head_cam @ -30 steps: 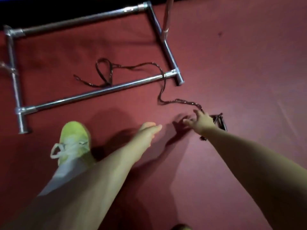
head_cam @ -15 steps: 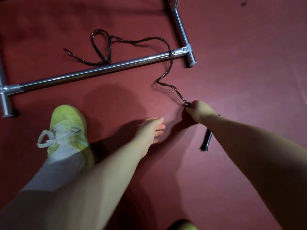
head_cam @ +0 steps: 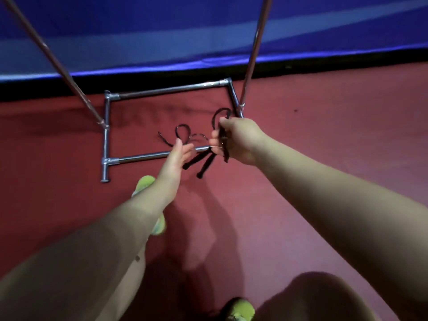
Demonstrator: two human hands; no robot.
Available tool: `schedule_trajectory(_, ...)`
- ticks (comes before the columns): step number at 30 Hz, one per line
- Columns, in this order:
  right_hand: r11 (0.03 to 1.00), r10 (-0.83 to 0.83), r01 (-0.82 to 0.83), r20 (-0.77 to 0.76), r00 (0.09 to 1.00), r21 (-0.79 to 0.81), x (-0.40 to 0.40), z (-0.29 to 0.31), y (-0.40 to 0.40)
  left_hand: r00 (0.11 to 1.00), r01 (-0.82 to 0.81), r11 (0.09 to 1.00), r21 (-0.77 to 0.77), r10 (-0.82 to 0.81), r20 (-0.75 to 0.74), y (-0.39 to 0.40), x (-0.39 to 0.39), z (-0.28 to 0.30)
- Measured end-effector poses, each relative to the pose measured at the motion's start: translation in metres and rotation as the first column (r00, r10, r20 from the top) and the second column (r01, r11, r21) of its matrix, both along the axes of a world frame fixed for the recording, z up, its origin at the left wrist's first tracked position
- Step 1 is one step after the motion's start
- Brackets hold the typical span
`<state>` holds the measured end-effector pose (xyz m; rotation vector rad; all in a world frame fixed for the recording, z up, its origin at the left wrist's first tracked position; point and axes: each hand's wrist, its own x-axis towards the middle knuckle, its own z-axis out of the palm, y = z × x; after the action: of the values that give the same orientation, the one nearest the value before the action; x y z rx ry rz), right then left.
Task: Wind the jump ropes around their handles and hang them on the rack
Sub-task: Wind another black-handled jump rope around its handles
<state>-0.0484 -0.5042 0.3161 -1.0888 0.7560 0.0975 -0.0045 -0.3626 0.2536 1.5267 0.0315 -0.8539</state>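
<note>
Now lifted | right hand (head_cam: 240,140) grips jump rope (head_cam: 217,119) | handles (head_cam: 199,162) seemingly dangling

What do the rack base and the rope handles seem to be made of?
Rack base: probably metal tube, chrome-like, judging by bright glints and clamp joints. Rope handles: black and matte, perhaps foam or rubber; too blurred to settle. The right hand grips the rope.

Single head-worn wide-angle view, looking forward and steeply down from the person's own height. It is taking in the red floor (head_cam: 324,181) across the lower frame, close forearms entering from the bottom corners, and a blue wall (head_cam: 162,31) along the top edge.
</note>
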Motion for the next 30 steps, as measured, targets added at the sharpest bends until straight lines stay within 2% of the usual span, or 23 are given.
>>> schedule_trajectory(4, 0.995, -0.075, 0.061, 0.186, 0.98, 0.08, -0.018, 0.122, 0.04, 0.974, 0.096, 0.979, -0.179, -0.055, 0.221, 0.032, -0.026, 0.104)
schedule_trajectory(6, 0.989, -0.12, 0.095, 0.253, 0.96, 0.11, -0.033, 0.175, 0.061, 0.927, 0.181, 0.964, -0.195, -0.1, 0.362, 0.051, -0.043, 0.149)
schedule_trajectory(9, 0.984, -0.14, 0.093, 0.335, 0.932, 0.151, -0.064, 0.238, 0.098, 0.877, 0.275, 0.939, -0.205, -0.158, 0.453, 0.081, -0.08, 0.202)
schedule_trajectory(12, 0.989, -0.107, 0.053, 0.425, 0.899, 0.136, -0.09, 0.286, 0.126, 0.904, 0.257, 0.921, -0.294, -0.121, 0.409, 0.102, -0.107, 0.233)
schedule_trajectory(15, 0.996, -0.087, 0.061, 0.527, 0.845, 0.067, -0.122, 0.327, 0.147, 0.974, 0.181, 0.898, -0.401, -0.108, 0.199, 0.128, -0.138, 0.263)
schedule_trajectory(17, 0.995, -0.079, 0.099, 0.571, 0.817, -0.003, -0.142, 0.347, 0.155, 0.971, 0.232, 0.897, -0.377, -0.188, 0.151, 0.146, -0.158, 0.279)
schedule_trajectory(21, 0.953, -0.009, 0.195, 0.625, 0.78, -0.23, -0.177, 0.368, 0.161, 0.951, 0.309, 0.886, -0.345, -0.276, 0.143, 0.181, -0.18, 0.304)
schedule_trajectory(23, 0.916, -0.021, 0.265, 0.623, 0.782, -0.301, -0.192, 0.369, 0.159, 0.936, 0.344, 0.897, -0.279, -0.307, 0.17, 0.199, -0.185, 0.319)
schedule_trajectory(25, 0.84, -0.021, 0.296, 0.517, 0.856, -0.456, -0.197, 0.363, 0.151, 0.914, 0.362, 0.918, -0.163, -0.315, 0.255, 0.206, -0.183, 0.331)
schedule_trajectory(26, 0.761, -0.001, 0.258, 0.397, 0.918, -0.595, -0.208, 0.362, 0.153, 0.885, 0.358, 0.931, -0.076, -0.312, 0.347, 0.212, -0.189, 0.342)
schedule_trajectory(28, 0.547, 0.036, -0.008, 0.014, 0.999, -0.837, -0.225, 0.361, 0.158, 0.78, 0.326, 0.94, 0.1, -0.327, 0.534, 0.215, -0.201, 0.366)
schedule_trajectory(30, 0.339, 0.046, -0.283, -0.285, 0.957, -0.897, -0.24, 0.368, 0.169, 0.649, 0.243, 0.94, 0.241, -0.342, 0.679, 0.218, -0.214, 0.395)
